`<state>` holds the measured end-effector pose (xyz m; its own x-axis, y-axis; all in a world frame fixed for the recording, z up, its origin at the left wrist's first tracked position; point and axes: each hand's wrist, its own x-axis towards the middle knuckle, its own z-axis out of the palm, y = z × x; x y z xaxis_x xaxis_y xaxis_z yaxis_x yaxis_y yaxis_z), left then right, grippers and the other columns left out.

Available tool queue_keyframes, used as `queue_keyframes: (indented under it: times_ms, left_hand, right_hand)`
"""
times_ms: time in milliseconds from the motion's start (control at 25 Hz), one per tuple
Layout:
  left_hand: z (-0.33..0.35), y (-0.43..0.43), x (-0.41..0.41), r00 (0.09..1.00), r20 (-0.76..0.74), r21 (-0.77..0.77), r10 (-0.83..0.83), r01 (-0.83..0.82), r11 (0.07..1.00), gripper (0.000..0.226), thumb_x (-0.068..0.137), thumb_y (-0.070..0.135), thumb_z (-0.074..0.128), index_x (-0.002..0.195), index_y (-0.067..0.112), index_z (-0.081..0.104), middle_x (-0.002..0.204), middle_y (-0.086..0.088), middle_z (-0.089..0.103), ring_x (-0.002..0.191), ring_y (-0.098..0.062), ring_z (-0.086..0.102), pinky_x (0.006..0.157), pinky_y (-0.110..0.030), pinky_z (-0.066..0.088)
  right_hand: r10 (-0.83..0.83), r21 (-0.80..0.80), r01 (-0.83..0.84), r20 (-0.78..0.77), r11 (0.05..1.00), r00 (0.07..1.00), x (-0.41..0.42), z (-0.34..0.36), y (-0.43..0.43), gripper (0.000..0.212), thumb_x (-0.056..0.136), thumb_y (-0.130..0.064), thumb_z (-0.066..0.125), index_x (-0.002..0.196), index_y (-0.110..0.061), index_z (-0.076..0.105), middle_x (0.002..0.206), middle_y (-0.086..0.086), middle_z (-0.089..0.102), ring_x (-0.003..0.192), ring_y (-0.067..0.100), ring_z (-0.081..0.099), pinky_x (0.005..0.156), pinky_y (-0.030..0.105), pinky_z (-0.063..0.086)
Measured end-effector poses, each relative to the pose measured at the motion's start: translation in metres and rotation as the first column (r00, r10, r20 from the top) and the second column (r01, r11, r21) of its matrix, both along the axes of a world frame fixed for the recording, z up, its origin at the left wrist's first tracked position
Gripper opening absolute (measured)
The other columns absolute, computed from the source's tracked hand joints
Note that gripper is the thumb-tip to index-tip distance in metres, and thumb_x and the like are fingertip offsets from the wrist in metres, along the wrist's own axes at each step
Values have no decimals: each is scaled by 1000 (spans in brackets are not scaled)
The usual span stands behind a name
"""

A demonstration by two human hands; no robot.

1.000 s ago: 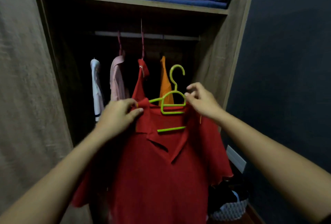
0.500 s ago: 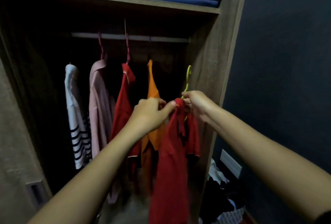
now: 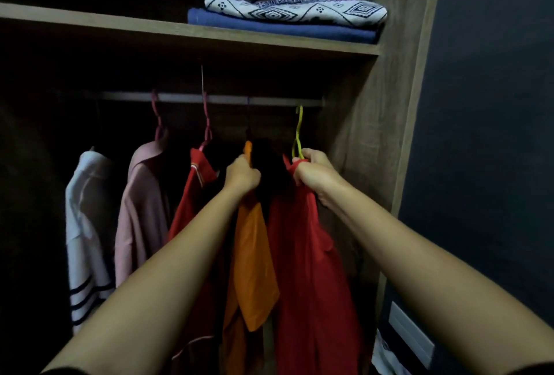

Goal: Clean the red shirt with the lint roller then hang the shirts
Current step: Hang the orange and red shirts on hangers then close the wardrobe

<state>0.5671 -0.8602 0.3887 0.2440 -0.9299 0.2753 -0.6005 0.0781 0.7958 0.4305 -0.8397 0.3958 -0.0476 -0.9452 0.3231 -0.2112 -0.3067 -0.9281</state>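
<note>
The red shirt (image 3: 311,254) hangs edge-on from a green hanger (image 3: 298,134) whose hook reaches up to the wardrobe rail (image 3: 263,100) near its right end. My right hand (image 3: 314,173) is closed around the shirt's collar and the base of the hanger. My left hand (image 3: 242,175) is closed on the shoulder of the orange shirt (image 3: 251,269) just to the left, holding it aside. A dark gap separates the two shirts at the top.
Another red shirt (image 3: 195,200), a pink shirt (image 3: 141,209) and a white striped shirt (image 3: 85,224) hang further left. Folded textiles (image 3: 287,17) lie on the shelf above. The wardrobe's right wall (image 3: 374,134) stands close to the green hanger. A basket (image 3: 386,356) sits low right.
Both hands rose with the red shirt toward the rail; the green hook now reaches the rail. My left hand left the red shirt and took hold of the orange shirt.
</note>
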Motion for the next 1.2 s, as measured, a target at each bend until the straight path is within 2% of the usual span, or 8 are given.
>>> queue_keyframes:
  times_ms: [80,160,440,600,760,880,1040,1200]
  left_hand:
    - [-4,-4,-1,999,24,-27,-26,26,999,37,83,4,45,119,6,55,114,-16,61,108,-34,56,80,-27,40]
    - [-6,-8,3,999,-3,-58,-38,38,998,34,83,6,46,115,8,57,110,-14,63,104,-31,58,79,-27,42]
    - [1,-7,8,998,27,-56,-61,62,997,39,79,12,47,117,14,57,108,-11,65,102,-29,60,91,-36,49]
    - [1,-9,14,997,19,-52,-71,72,996,33,81,9,46,111,16,58,100,-8,65,96,-27,60,86,-34,50]
    - [-3,-5,15,995,-46,-73,-84,80,994,29,84,8,47,108,20,58,99,-5,63,97,-25,59,80,-29,46]
    - [-4,-2,17,994,-72,-63,-82,78,995,42,84,11,51,125,19,51,107,-5,62,103,-25,59,82,-30,47]
    - [-35,16,14,996,-86,-93,13,-21,995,58,85,10,55,140,15,36,125,-13,56,115,-31,55,94,-32,45]
    - [-106,34,8,995,-61,-148,77,-86,985,24,90,17,56,112,8,58,101,-12,66,96,-29,63,82,-30,48]
  right_hand:
    - [-27,-32,25,-47,999,999,1,7,-20,41,94,-5,41,135,-1,40,108,18,60,98,30,63,72,25,45]
    - [-34,-67,27,-99,997,995,1,18,-40,41,94,-6,41,135,-4,41,104,10,56,101,28,60,81,30,49]
    - [-6,31,12,-191,999,982,1,45,-101,44,70,9,40,110,1,57,78,15,56,64,24,54,39,18,43]
    - [9,75,0,-125,997,992,-2,30,-118,38,75,9,39,108,3,56,71,13,54,59,24,54,37,18,42]
    - [3,73,6,-118,997,993,-4,30,-113,26,73,11,37,81,-2,58,66,13,52,56,24,52,35,14,38]
    - [-79,66,99,-256,993,964,-8,34,-100,26,76,0,47,99,-1,58,89,16,60,80,30,61,59,25,48]
    - [-261,-47,266,-415,963,871,-20,-4,-48,66,78,-14,61,139,-14,35,131,16,54,120,32,52,98,31,41]
    - [-420,-138,400,-398,906,815,-19,-101,-3,48,83,-24,60,129,-23,46,115,17,65,106,35,61,91,38,47]
